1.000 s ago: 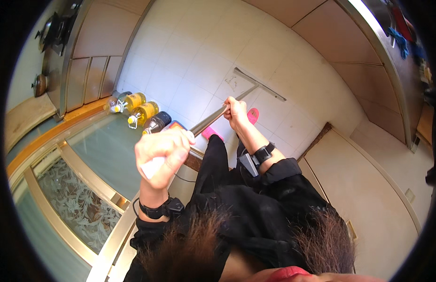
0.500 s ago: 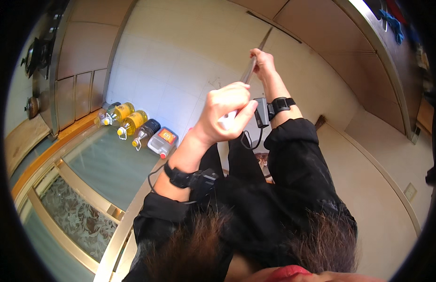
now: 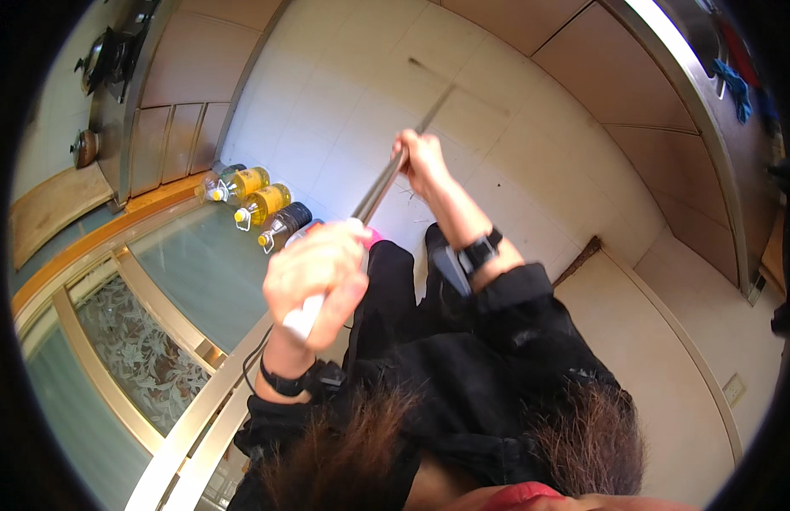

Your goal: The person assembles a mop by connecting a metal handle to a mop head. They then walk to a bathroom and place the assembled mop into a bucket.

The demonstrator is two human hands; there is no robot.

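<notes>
Floor (image 3: 344, 94): pale tiles are lying under you, with a glass sliding door (image 3: 182, 281) running along your left.
Mop handle (image 3: 386, 183): a long thin metal pole is slanting from your chest out over the tiles; since 0.5 s ago it is leaning further left.
Bottles (image 3: 259, 200): 3 are standing by the door, 2 holding yellow oil, 1 dark liquid.
Left hand (image 3: 318, 281): you are gripping the handle's white upper end, fist closed.
Right hand (image 3: 422, 157): you are clasping the pole lower down.
</notes>
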